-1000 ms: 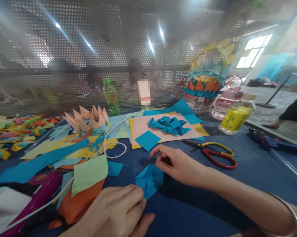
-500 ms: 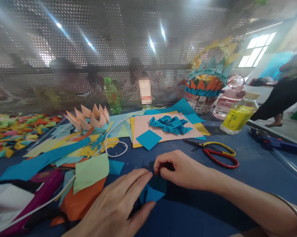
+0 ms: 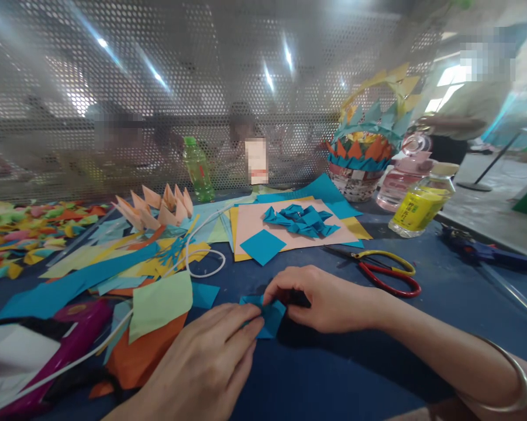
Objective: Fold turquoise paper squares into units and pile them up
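A small folded blue paper [image 3: 267, 314] lies on the dark blue table [image 3: 333, 374] between my two hands. My left hand [image 3: 206, 362] rests over its near left side, fingertips pressing its edge. The fingers of my right hand [image 3: 320, 298] are curled and pinched on the paper's top right. A flat blue paper square [image 3: 263, 246] lies just beyond on a pink sheet [image 3: 285, 231], next to a heap of folded blue pieces [image 3: 300, 221].
Red and yellow scissors [image 3: 383, 272] lie to the right. A yellow-labelled bottle [image 3: 421, 207], a pink bottle [image 3: 399, 175] and a paper basket [image 3: 364, 158] stand behind. Coloured paper scraps [image 3: 114, 269] and a white cord [image 3: 202, 257] cover the left. A person stands at far right.
The blue paper has been folded smaller, and both hands have closed in on it. A person has walked into view at the far right.
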Tool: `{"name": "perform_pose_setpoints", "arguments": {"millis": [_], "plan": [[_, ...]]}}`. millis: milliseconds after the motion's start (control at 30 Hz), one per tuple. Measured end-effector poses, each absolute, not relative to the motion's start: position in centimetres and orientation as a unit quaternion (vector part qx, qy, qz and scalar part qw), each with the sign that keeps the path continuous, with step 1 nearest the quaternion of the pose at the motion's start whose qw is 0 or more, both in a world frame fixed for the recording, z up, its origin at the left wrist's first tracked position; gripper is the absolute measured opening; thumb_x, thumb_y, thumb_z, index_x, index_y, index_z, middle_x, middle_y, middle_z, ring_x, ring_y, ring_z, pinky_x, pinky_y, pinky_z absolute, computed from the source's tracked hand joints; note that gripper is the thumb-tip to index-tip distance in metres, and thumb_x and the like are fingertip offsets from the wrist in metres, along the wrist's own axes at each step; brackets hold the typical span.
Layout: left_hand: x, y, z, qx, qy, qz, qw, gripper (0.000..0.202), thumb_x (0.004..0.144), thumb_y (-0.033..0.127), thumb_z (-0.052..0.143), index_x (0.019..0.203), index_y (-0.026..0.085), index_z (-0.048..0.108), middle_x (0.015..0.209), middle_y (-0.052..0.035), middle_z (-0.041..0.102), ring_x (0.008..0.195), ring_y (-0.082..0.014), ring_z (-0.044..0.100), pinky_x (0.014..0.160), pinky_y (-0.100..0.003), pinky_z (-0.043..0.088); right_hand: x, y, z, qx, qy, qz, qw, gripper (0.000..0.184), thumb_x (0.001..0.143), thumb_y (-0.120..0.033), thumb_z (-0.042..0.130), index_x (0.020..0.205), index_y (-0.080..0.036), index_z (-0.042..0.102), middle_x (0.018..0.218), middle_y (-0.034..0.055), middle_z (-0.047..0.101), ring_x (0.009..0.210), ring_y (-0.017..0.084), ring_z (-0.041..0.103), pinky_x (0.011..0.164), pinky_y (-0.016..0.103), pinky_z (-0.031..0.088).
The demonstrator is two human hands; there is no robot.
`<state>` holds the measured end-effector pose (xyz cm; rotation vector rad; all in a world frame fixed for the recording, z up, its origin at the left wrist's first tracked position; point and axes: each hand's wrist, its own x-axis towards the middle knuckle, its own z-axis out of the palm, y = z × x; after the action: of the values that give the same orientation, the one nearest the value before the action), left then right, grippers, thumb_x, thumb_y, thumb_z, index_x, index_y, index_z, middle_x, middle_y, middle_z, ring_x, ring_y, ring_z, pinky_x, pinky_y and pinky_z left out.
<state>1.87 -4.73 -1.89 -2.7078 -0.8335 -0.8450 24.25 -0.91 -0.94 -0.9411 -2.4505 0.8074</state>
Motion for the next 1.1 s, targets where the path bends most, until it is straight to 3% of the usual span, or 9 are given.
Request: {"name": "perform_pose_setpoints", "arguments": {"millis": [300,433,567,767,1100], "plan": [[1.7,-4.9,-1.7,-0.921,-0.287,-0.251,0.086,0.038,0.083,0.005,0.038,0.097,0.016,0.071,0.103,-0.0072,0.073,0.094,-0.0192,0.068,0.086,-0.028,0.057,24.5,-0.8,-1.2,-0.306,-0.895,0.257,0.199,0.009,0.074,-0.011,0.075,0.076,-0.020,0.074,0.096,0.0022,0.062,0.091,0.014,0.058,0.086,0.027,0.044],[1.7,-5.0,-1.5,-0.927,-0.285,-0.229,0.087,0.041,0.080,0.003,0.036,0.099,0.013,0.071,0.106,-0.0105,0.071,0.098,-0.0198,0.066,0.086,-0.027,0.056,24.4,-1.0,-0.9,-0.293,-0.894,0.287,0.180,0.007,0.076,-0.014,0.075,0.080,-0.019,0.072,0.089,0.0012,0.066,0.090,0.015,0.059,0.085,0.027,0.044],[1.9,-5.0,-1.5,-0.932,-0.276,-0.220,0.080,0.041,0.079,0.001,0.033,0.095,0.010,0.070,0.097,-0.0117,0.070,0.089,-0.0186,0.067,0.081,-0.024,0.056,24.2,-0.9,-1.0,-0.308,-0.889,0.293,0.171,0.013,0.078,-0.022,0.075,0.087,-0.017,0.069,0.085,0.0008,0.066,0.085,0.014,0.058,0.077,0.023,0.043],[1.6,-5.3,-1.8,-0.934,-0.282,-0.211,0.050,0.037,0.078,0.002,0.034,0.085,0.017,0.067,0.085,-0.0063,0.067,0.068,-0.0174,0.063,0.059,-0.026,0.053,23.4,-1.1,-1.6,-0.350,-0.870,0.288,0.193,0.008,0.084,-0.021,0.068,0.078,-0.016,0.067,0.077,-0.0003,0.062,0.077,0.012,0.056,0.070,0.021,0.040],[1.4,-5.6,-1.9,-0.927,-0.283,-0.230,0.094,0.035,0.077,0.001,0.033,0.069,0.020,0.061,0.067,-0.0021,0.061,0.056,-0.0155,0.058,0.056,-0.025,0.051,22.2,-1.8,-2.6,-0.431,-0.841,0.246,0.214,0.013,0.080,-0.020,0.071,0.070,-0.017,0.062,0.070,-0.0011,0.060,0.072,0.013,0.051,0.066,0.024,0.038]]}}
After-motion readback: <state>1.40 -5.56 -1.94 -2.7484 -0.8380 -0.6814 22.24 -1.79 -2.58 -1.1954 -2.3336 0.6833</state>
